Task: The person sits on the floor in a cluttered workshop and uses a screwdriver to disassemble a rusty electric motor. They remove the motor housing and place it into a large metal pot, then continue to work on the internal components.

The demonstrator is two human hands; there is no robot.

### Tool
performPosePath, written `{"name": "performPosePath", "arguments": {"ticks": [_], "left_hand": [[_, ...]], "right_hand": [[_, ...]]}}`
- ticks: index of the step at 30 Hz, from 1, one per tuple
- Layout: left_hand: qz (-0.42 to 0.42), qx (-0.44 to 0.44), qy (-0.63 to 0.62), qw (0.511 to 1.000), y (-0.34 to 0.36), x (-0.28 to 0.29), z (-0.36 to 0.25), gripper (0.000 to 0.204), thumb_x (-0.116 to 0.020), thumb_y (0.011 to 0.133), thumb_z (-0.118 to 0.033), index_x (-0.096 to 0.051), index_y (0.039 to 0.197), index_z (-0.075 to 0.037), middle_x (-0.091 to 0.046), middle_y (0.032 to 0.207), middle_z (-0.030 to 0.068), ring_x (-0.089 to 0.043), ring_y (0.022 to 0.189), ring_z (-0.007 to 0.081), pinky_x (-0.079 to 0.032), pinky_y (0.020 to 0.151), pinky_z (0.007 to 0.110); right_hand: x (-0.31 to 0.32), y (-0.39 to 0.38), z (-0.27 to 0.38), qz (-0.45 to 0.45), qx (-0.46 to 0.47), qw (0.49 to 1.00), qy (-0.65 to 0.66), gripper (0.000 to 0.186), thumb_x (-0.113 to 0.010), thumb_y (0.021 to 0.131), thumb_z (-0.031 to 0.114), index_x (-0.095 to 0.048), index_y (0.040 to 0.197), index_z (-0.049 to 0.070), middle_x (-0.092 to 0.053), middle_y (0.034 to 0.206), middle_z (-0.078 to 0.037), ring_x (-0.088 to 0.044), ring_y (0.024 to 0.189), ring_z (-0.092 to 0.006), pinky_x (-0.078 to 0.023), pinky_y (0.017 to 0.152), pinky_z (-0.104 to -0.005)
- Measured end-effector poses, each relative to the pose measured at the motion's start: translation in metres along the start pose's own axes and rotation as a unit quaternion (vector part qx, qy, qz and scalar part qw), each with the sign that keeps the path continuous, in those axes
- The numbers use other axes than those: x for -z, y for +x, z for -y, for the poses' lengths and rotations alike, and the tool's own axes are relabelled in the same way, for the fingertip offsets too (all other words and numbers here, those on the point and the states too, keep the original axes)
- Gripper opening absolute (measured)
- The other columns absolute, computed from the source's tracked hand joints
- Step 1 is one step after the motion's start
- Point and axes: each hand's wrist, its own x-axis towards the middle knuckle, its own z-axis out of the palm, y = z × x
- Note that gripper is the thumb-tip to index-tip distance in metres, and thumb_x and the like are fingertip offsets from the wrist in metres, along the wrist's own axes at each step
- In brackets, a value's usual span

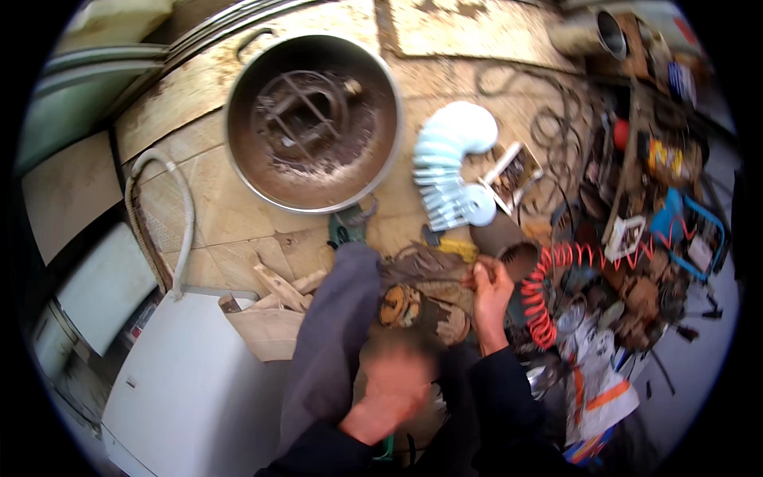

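Pointing forward near a brown cylinder [493, 237], the curled right hand [492, 296], like the blurred left hand [395, 387], has an unclear hold.

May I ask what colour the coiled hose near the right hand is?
The coiled hose is orange-red; it shows best in the head view.

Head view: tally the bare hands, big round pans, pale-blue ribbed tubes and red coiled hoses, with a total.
Bare hands, left hand and right hand: 2
Big round pan: 1
Pale-blue ribbed tube: 1
Red coiled hose: 1
Total: 5
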Motion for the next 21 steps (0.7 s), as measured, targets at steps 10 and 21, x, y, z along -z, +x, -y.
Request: {"name": "performPosePath", "arguments": {"ticks": [10,21], "left_hand": [[0.01,0.087,0.095,0.992,0.026,-0.082,0.0,0.022,-0.064,0.091,-0.024,-0.068,0.104,-0.006,-0.07,0.102,0.0159,-0.066,0.099,0.0376,-0.055,0.084,0.049],[-0.169,0.379,-0.402,0.816,0.096,-0.244,0.113,0.05,-0.061,0.1,-0.032,-0.058,0.133,0.006,-0.07,0.114,0.0133,-0.066,0.108,0.0273,-0.052,0.09,0.039]], "right_hand": [[0.122,-0.179,-0.319,-0.148,-0.351,0.915,0.132,0.013,-0.06,0.103,0.016,-0.061,0.103,0.003,-0.064,0.084,-0.006,-0.061,0.064,-0.0144,-0.049,0.058,-0.027],[0.138,-0.129,-0.415,-0.213,-0.326,0.91,0.144,0.037,-0.061,0.102,0.035,-0.064,0.114,0.0,-0.064,0.101,-0.006,-0.056,0.093,-0.0194,-0.045,0.086,-0.0353]]}}
